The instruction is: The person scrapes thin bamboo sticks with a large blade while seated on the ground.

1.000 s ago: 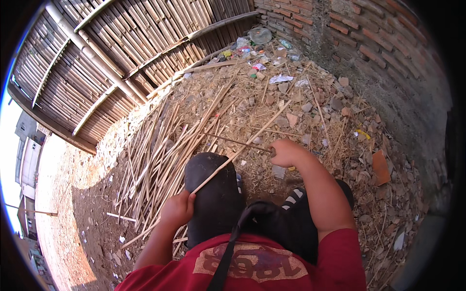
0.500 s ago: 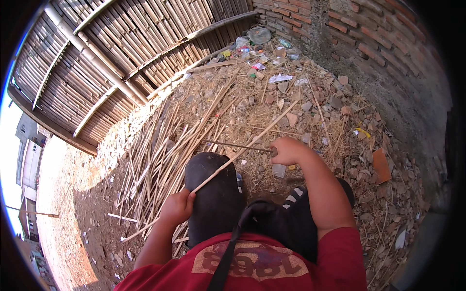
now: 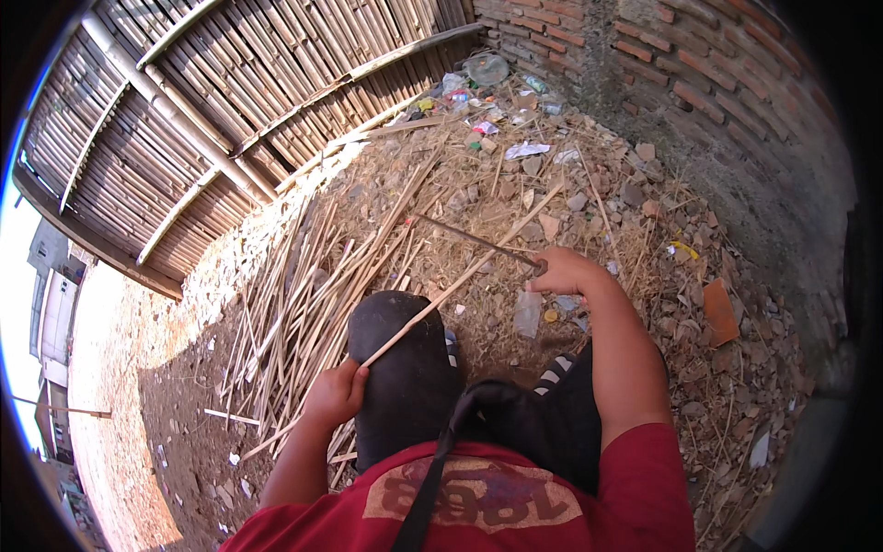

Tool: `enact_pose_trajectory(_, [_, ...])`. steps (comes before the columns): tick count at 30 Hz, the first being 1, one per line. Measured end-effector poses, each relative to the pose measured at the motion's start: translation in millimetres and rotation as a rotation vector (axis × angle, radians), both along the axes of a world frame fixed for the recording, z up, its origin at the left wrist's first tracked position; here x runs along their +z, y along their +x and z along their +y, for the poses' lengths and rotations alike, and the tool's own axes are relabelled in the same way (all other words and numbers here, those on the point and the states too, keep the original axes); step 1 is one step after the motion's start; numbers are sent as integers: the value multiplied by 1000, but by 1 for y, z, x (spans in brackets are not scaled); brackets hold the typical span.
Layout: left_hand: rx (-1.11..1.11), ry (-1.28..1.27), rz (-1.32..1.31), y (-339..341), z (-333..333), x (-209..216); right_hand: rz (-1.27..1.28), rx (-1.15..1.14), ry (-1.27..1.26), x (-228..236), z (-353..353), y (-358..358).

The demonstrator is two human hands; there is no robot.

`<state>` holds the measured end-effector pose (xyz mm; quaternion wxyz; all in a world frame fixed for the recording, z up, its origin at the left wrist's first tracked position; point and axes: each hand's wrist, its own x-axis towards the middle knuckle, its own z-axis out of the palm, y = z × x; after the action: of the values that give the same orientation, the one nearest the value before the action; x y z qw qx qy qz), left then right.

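Observation:
My left hand, closed beside my left knee, grips a long pale bamboo strip. The strip slants across the top of that knee, its far end up and to the right over the rubble. In my right hand is a long, thin, dark-bladed knife, seen nearly edge-on, its handle mostly hidden by the fingers. The blade crosses the strip in this view and points up and left; whether the two touch I cannot tell. To the left of my knee lies a loose heap of bamboo strips.
A bamboo slat wall rises at the upper left, and a brick wall at the right. Litter and stones cover the ground ahead. An orange tile piece and a clear plastic piece lie at the right.
My right hand has moved slightly right, and the knife's tip has swung farther up. More of the clear plastic piece shows. My left hand and its strip stay almost where they were.

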<state>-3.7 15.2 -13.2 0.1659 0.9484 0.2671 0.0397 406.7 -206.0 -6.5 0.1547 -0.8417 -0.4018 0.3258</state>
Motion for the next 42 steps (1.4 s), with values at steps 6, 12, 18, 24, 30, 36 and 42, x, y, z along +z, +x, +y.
enact_pose_trajectory(6, [-9, 25, 34, 4, -3, 10, -77, -226, 179, -37, -10, 12])
enact_pose_trajectory(12, [-42, -54, -13, -2, 7, -5, 113, 8, 90, -13, 0, 2])
enact_pose_trajectory(18, [10, -42, 55, 6, 0, 12, 118, -357, 181, -45, -11, 27])
enact_pose_trajectory(24, [4, -10, 49, 4, 2, 3, -101, 106, 81, -9, 18, -31])
enact_pose_trajectory(30, [89, 141, 61, 3, -11, -1, 173, -464, 108, -32, -7, 23])
enact_pose_trajectory(36, [36, 43, 16, 9, -6, -1, -76, 77, 181, -32, 11, -13])
enact_pose_trajectory(42, [9, -4, -20, 5, 1, 1, 270, -382, 200, -26, -15, 27])
